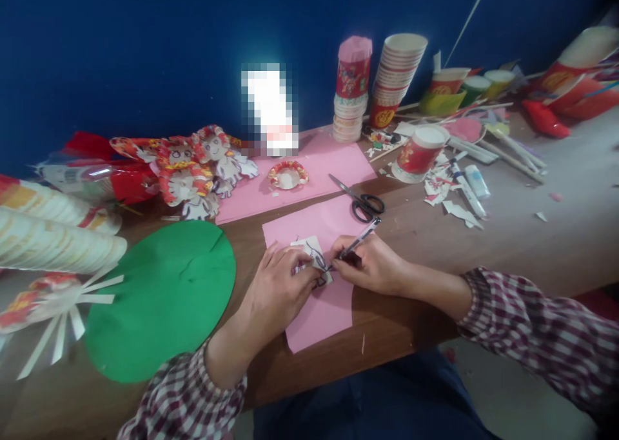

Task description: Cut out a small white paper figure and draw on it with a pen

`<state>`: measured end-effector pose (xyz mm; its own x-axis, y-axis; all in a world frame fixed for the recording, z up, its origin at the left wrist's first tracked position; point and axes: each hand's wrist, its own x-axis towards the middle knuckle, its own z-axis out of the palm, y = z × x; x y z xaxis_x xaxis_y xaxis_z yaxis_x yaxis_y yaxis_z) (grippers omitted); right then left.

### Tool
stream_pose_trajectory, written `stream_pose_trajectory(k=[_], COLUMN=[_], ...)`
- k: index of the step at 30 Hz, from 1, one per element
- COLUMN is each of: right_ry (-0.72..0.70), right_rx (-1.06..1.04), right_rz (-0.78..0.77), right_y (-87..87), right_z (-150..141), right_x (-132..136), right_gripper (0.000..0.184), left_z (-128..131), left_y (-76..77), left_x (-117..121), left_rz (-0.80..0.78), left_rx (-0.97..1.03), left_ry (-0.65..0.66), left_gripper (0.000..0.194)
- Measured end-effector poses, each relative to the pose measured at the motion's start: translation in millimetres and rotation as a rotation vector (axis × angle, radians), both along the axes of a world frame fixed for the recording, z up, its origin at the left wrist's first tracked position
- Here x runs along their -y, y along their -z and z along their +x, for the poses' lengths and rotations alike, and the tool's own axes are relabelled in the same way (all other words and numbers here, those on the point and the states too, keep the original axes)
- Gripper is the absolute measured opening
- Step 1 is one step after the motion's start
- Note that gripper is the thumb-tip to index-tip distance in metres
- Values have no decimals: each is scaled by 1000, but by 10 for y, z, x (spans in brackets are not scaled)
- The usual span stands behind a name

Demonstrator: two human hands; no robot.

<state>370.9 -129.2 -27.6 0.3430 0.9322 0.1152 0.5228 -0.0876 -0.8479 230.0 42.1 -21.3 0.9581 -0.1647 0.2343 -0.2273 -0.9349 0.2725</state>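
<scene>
My right hand [370, 264] grips a dark pen [360, 237], its tip on a small white piece of paper [312, 246]. Black drawn lines show on that piece. With curled fingers and thumb, my left hand [280, 285] holds the paper down and hides part of it. Beneath both lies a sheet of pink paper [322, 324] near the table's front edge. Black-handled scissors [360, 201] rest just beyond my right hand, partly over the pink sheet.
A green paper disc [164, 304] lies at left, near stacked paper cups [53, 240]. Paper-cup figures [186, 175] stand behind it. More stacked cups [399, 72], a red cup [420, 153], paper scraps [440, 182] and a glue tube [477, 182] occupy the back right.
</scene>
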Motion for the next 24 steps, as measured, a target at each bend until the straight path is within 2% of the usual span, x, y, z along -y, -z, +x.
stream_pose_trajectory(k=[24], right_ry=[-1], right_rx=[30], right_rz=[4], right_y=[4], right_z=[5], right_x=[-3], right_gripper=[9], left_z=[-3], left_y=[5], left_x=[12], left_rz=[8], left_rx=[-8], left_ry=[-13], left_gripper=[17])
